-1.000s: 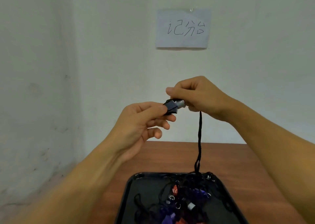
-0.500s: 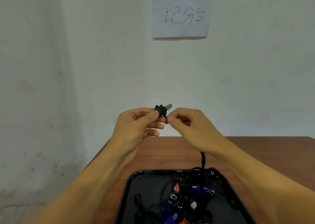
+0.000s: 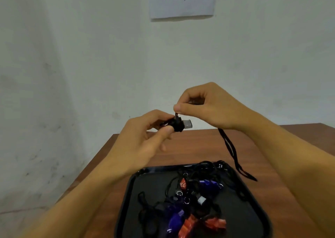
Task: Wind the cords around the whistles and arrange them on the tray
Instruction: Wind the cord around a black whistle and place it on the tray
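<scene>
My left hand (image 3: 145, 138) pinches a black whistle (image 3: 178, 124) with a grey mouthpiece, held above the table. My right hand (image 3: 208, 107) pinches the whistle's black cord (image 3: 231, 150) just above the whistle body. A few turns of cord lie round the whistle, and the rest hangs down to the right, its end over the table beside the tray. Below, a black tray (image 3: 145, 183) holds several whistles, blue (image 3: 210, 184), red (image 3: 188, 227) and black, tangled in their black cords.
The tray sits on a brown wooden table (image 3: 272, 147) pushed against a white wall. A sheet of paper (image 3: 182, 0) with handwriting hangs on the wall above. The table's left edge runs close to the tray.
My right hand rose from below the whistle to above it, carrying the cord around the body. The loose cord swung out to the right. The camera tilted downward.
</scene>
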`<state>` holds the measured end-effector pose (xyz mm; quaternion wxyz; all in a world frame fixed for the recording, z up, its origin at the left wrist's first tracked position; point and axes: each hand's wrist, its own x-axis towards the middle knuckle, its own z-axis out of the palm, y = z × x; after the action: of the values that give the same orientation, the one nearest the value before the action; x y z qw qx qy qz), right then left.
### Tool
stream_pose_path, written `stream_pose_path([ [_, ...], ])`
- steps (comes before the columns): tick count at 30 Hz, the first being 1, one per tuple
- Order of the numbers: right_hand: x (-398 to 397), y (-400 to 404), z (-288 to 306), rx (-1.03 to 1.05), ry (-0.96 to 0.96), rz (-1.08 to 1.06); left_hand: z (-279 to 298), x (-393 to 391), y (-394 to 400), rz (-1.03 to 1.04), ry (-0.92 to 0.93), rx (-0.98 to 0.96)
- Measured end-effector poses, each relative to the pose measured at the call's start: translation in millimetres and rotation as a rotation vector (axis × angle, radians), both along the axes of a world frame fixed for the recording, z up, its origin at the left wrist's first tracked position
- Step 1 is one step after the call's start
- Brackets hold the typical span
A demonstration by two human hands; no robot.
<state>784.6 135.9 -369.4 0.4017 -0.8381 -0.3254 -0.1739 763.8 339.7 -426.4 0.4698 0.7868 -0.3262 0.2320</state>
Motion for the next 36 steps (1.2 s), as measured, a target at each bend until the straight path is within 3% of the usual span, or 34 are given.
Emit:
stream_pose_path([
  [4, 20, 4, -32, 0.249, 0.293, 0.124, -18, 16, 5, -0.132, 0.037, -0.176],
  [8, 46, 18, -84, 0.527, 0.550, 0.226, -57, 38, 1, -0.203, 0.190, -0.395],
  [11, 63, 29, -123, 0.603, 0.625, 0.192, -84, 54, 0, -0.205, 0.319, -0.566],
  [13, 70, 36, -143, 0.531, 0.538, 0.107, -101, 64, 1, -0.164, 0.346, -0.637],
  [17, 76, 44, -172, 0.294, 0.216, -0.091, -125, 76, 2, -0.039, 0.322, -0.605],
  [23, 72, 47, -180, 0.117, -0.040, -0.216, -129, 76, 1, -0.069, 0.357, -0.678],
  [27, 66, 49, -183, -0.073, -0.164, -0.227, -131, 77, 4, 0.032, 0.326, -0.661],
  [31, 52, 56, -176, -0.291, -0.287, -0.170, -134, 81, 16, 0.258, 0.150, -0.374],
  [36, 51, 50, -175, -0.226, -0.339, -0.166, -135, 74, 15, 0.373, 0.046, -0.058],
])
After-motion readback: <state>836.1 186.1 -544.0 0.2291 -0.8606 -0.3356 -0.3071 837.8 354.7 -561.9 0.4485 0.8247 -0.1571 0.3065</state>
